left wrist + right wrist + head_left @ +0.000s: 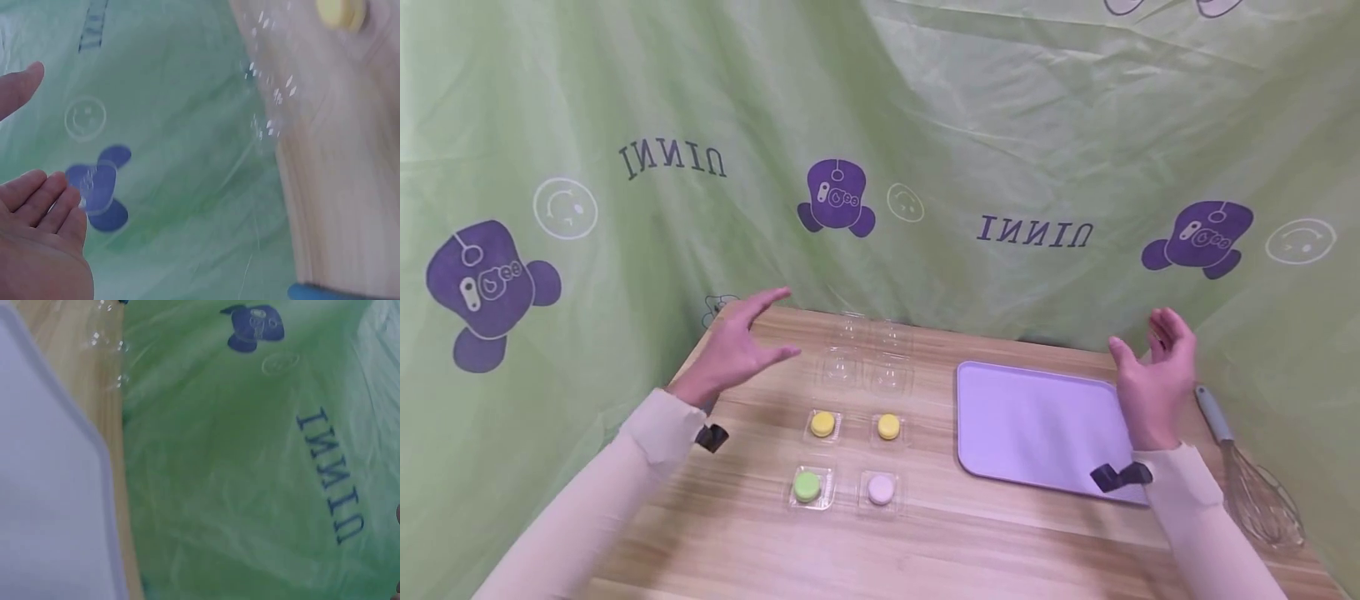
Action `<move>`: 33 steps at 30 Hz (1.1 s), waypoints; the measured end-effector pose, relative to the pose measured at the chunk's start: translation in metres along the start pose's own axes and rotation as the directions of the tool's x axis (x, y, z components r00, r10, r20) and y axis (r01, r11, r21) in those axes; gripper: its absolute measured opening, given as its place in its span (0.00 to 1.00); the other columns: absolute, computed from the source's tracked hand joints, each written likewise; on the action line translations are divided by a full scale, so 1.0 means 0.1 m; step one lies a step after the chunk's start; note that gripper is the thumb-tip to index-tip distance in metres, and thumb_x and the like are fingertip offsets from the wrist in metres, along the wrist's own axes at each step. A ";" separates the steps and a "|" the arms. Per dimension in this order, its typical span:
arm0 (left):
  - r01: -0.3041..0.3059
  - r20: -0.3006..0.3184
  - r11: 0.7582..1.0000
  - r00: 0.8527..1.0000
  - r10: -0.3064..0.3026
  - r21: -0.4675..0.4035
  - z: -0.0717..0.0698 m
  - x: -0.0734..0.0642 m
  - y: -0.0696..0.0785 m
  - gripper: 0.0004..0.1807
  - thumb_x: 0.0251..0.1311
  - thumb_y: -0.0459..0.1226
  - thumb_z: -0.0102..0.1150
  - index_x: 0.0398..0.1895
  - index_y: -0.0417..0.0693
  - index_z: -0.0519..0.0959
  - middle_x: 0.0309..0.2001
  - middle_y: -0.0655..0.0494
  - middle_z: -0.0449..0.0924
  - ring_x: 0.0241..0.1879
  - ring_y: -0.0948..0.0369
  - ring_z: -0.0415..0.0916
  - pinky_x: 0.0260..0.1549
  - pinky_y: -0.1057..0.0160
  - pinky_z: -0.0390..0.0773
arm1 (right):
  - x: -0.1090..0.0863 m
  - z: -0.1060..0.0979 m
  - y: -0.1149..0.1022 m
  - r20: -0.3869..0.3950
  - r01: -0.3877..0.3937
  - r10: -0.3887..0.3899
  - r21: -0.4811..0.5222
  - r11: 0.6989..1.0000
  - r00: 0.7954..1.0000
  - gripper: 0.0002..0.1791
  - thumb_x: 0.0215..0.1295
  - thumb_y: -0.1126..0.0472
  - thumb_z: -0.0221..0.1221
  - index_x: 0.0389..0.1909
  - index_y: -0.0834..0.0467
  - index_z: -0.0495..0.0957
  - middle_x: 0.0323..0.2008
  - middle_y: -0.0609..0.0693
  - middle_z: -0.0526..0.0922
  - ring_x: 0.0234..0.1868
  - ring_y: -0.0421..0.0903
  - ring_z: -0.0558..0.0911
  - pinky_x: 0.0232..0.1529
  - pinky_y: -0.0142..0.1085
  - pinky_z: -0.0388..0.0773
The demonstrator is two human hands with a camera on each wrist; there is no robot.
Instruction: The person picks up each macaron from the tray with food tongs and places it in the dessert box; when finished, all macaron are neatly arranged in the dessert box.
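Observation:
Raised over the table's left side, my left hand [733, 350] is empty, its thumb and fingers spread apart. My right hand [1161, 383], also empty, hangs above the right end of a lilac tray [1037, 425], with fingers gently bent and thumb apart. Between the hands, macarons sit on small clear plastic bases: a yellow macaron [823, 424], another yellow macaron [888, 427], a green macaron [807, 486] and a pale pink macaron [881, 490]. Behind them stand several clear plastic domed covers [841, 367]. Neither hand touches any of these.
A whisk [1258, 492] with a grey-blue handle lies at the table's right edge. Green printed cloth [925, 125] hangs behind and beside the wooden table [760, 550]. In the left wrist view, a blue object [337, 292] shows at the bottom edge.

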State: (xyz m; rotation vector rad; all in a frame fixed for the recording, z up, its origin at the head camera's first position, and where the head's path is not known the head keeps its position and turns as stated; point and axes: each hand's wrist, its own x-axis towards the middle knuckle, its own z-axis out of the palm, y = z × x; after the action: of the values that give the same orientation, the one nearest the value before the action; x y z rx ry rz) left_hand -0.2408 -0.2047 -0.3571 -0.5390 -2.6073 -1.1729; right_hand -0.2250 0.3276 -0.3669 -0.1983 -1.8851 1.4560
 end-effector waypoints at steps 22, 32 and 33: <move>0.126 0.094 0.974 0.990 -0.110 -0.188 -0.43 0.97 -0.29 0.54 0.55 0.42 0.75 0.81 0.50 0.52 0.81 0.50 0.53 0.81 0.49 0.51 0.82 0.50 0.52 | 0.13 1.65 -0.73 0.409 0.189 -0.214 0.101 0.977 0.887 0.48 0.58 0.71 0.68 0.77 0.58 0.56 0.76 0.55 0.63 0.78 0.47 0.63 0.80 0.33 0.61; 0.164 0.166 0.978 0.976 -0.142 -0.127 -0.24 1.31 -0.50 0.52 0.58 0.45 0.73 0.80 0.45 0.52 0.81 0.46 0.53 0.79 0.44 0.54 0.80 0.46 0.56 | 0.02 2.48 -0.68 0.673 0.022 -0.010 -0.010 1.000 0.740 0.50 0.61 0.66 0.68 0.80 0.48 0.52 0.80 0.49 0.59 0.79 0.52 0.62 0.80 0.39 0.62; 0.169 0.175 0.979 0.973 -0.147 -0.116 -0.21 1.34 -0.52 0.53 0.57 0.46 0.73 0.80 0.44 0.53 0.81 0.46 0.54 0.79 0.44 0.54 0.80 0.46 0.56 | 0.01 2.56 -0.64 0.691 0.011 0.014 -0.031 0.999 0.722 0.50 0.61 0.66 0.68 0.80 0.48 0.52 0.80 0.49 0.58 0.79 0.53 0.62 0.80 0.41 0.62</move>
State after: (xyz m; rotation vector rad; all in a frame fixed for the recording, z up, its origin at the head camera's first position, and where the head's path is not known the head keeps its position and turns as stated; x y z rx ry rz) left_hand -0.3831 -0.2208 -0.3312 -0.4793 -2.7718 -1.4135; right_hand -0.3660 0.1078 -0.3322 0.4009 -2.4946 1.6368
